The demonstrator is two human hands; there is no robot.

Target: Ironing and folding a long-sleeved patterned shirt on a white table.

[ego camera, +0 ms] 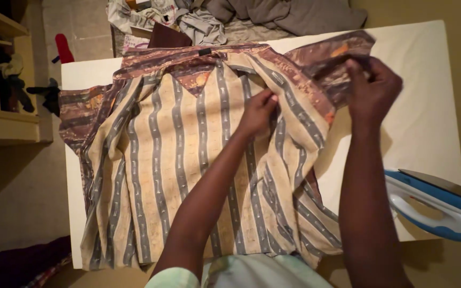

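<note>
On the white board, both hands' grips pinch the striped shirt.

We see the shirt spread flat on the table, covering its middle and nine o'clock side. Our left hand rests on the shirt near the centre; our right hand sits at two o'clock on the sleeve. An iron lies on the table's edge at four o'clock. Behind the table, at twelve o'clock, lies a heap of clothes. Shelves stand at ten o'clock.
</note>
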